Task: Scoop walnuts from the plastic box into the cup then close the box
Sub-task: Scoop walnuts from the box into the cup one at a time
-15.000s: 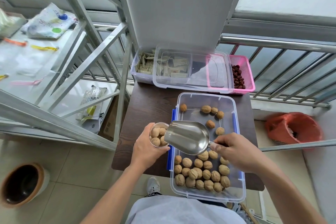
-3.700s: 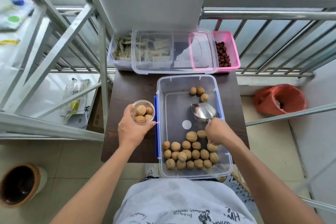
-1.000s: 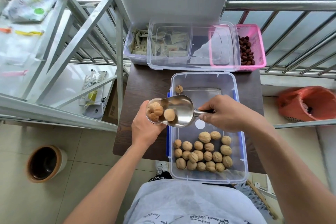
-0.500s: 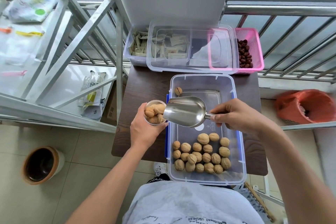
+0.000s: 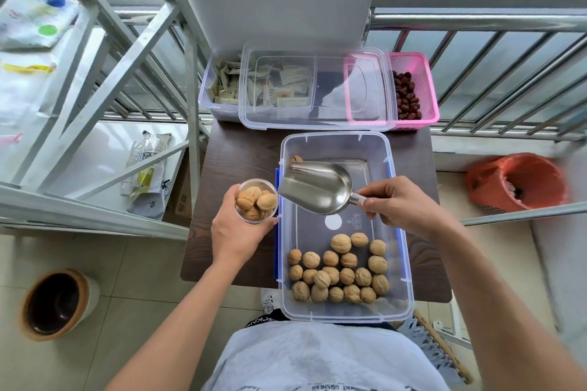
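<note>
Compared with half a second ago, the metal scoop (image 5: 317, 187) is drawn back from the cup (image 5: 256, 201) and turned mouth-up; it hangs empty over the far half of the plastic box (image 5: 333, 147), its mouth just beside the cup's rim. Thumb and curled fingers of the right hand (image 5: 400, 203) pinch its short handle. The left hand (image 5: 235, 232) wraps round the clear cup, which holds several walnuts (image 5: 254, 200) just outside the box's left wall, above the tabletop (image 5: 235, 162); whether it rests there cannot be told. Loose walnuts (image 5: 340, 270) bunch at the box's near end, and a lone walnut (image 5: 297, 159) sits in its far left corner. Along the tabletop's far edge a clear lid (image 5: 314, 89) lies across a tub of sachets (image 5: 219, 86) and a pink basket (image 5: 422, 86) of dark red fruit
</note>
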Motion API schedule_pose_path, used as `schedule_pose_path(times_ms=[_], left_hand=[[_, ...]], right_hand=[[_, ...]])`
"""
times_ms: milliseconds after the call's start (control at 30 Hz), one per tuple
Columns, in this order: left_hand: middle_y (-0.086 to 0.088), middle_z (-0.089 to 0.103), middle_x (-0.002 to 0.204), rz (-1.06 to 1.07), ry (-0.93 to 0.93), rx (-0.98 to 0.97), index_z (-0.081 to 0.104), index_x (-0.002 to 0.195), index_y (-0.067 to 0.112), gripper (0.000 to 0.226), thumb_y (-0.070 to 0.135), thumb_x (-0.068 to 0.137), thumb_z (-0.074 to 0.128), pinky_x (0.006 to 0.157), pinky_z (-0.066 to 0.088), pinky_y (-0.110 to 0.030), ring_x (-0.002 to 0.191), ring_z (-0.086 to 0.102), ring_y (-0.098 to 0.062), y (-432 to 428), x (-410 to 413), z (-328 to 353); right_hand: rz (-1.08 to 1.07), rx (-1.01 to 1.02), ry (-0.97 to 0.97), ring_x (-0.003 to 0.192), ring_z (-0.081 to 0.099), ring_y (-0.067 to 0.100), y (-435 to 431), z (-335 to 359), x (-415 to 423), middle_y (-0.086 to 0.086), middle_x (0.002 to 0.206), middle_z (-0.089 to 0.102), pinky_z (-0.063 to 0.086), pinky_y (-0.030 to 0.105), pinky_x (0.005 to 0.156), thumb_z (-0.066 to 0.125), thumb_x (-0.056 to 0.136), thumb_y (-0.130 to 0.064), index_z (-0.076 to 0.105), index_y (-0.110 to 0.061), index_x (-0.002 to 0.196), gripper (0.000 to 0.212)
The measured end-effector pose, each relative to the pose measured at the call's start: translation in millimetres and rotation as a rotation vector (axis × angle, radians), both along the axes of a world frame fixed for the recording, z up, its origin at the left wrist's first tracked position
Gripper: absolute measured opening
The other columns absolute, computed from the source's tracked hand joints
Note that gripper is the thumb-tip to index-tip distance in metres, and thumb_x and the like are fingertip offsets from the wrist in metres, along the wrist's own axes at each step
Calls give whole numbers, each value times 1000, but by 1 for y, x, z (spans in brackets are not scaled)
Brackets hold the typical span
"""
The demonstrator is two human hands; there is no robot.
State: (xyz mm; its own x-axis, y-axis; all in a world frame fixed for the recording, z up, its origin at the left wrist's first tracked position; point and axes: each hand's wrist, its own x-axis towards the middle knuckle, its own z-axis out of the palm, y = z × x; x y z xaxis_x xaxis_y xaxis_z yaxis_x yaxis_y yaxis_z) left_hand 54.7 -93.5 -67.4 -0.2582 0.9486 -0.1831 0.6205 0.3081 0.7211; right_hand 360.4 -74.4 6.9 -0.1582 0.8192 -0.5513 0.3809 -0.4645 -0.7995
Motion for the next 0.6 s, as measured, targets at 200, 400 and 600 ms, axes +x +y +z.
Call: schedule_pose_path(times_ms=[200,400,600], left_hand=[[7,64,117,5,1,13,50,135,31,94,42,55,98,97,47,-31,110,61,-17,2,-1,-3],[7,63,119,30,-13,-3,49,135,33,95,38,54,99,98,46,-32,113,61,-20,3,4,-5],[11,60,115,16,-13,7,50,135,30,95,38,53,99,97,45,-29,111,61,-18,3,5,-3]], right_hand=[[-67,-43,-209,48,41,13,-5,-24,0,1,64,63,36,24,45,65,91,-22,78,-12,88,16],[-91,-36,-397,54,43,19,-9,-45,-6,5,56,50,36,30,55,55,88,-22,52,-10,60,30],[-97,-53,-499,62,57,24,-7,-66,-18,4,58,59,40,30,54,54,96,-30,68,-4,78,34]])
